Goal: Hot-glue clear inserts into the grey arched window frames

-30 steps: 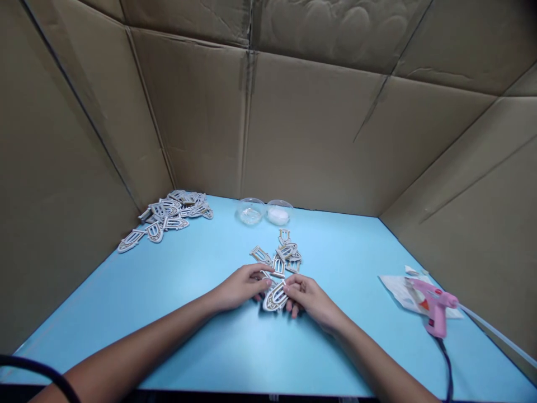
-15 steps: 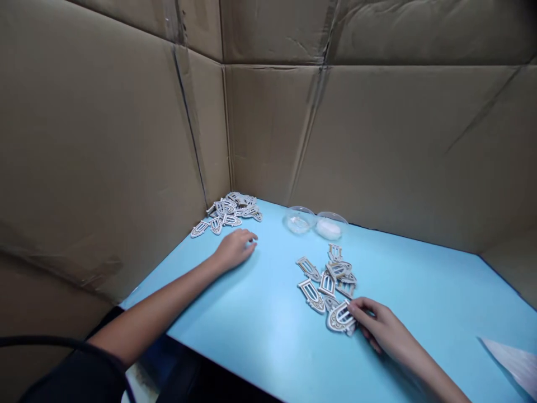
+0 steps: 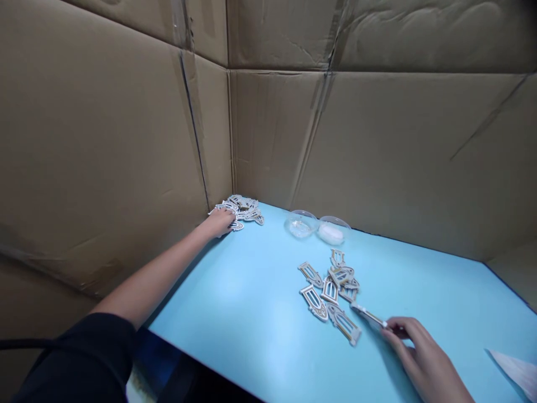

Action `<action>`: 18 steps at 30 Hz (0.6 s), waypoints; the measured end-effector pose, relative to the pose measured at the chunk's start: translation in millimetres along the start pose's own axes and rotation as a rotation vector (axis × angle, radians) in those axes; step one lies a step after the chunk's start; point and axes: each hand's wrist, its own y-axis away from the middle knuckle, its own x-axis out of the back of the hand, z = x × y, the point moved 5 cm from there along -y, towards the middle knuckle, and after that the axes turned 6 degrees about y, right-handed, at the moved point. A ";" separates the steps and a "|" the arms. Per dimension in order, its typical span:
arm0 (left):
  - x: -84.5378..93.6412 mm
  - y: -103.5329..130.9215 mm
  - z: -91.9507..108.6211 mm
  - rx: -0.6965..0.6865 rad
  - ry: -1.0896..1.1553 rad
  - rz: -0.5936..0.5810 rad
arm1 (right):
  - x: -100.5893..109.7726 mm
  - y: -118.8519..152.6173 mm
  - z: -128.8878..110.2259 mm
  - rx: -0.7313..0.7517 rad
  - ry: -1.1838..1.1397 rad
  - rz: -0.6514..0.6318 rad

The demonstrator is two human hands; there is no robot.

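My right hand (image 3: 419,350) pinches one end of an arched window-shaped piece (image 3: 369,316), white with gold trim, and holds it nearly edge-on at the right of the near pile. Several similar pieces (image 3: 330,289) lie loosely overlapped on the blue table beside it. Far to the left, my left hand (image 3: 220,221) rests on another heap of the same pieces (image 3: 247,208) in the cardboard corner. Its fingers reach over the heap, their tips partly hidden among the pieces.
Two clear plastic cups stand by the back wall: one nearly transparent cup (image 3: 300,225) and one cup with white contents (image 3: 331,232). Cardboard walls (image 3: 398,151) enclose the blue table (image 3: 251,313) at left and back. A white sheet (image 3: 514,366) lies at the right edge.
My left hand has moved back and left onto the far heap. My right hand has drawn one piece off the near pile to the right, tipping it edge-on.
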 end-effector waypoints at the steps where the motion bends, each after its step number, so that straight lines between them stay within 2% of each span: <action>1: 1.5 2.7 3.2 0.001 0.051 -0.004 | -2.7 4.6 -2.4 0.079 0.046 0.003; 5: -3.1 29.1 30.5 -0.018 0.343 -0.041 | -12.2 20.8 -4.2 0.253 0.223 -0.010; 8: -24.8 60.3 62.9 -0.013 0.614 -0.137 | -16.4 28.6 -6.8 0.346 0.323 -0.013; 11: -51.1 91.3 98.0 0.003 0.787 -0.237 | -15.5 33.3 -14.0 0.387 0.381 0.058; 15: -74.4 117.3 135.4 0.022 0.816 -0.279 | -9.2 40.8 -25.0 0.375 0.446 0.180; 18: -84.5 119.3 155.4 0.004 0.711 -0.255 | -5.7 47.6 -29.8 0.331 0.433 0.199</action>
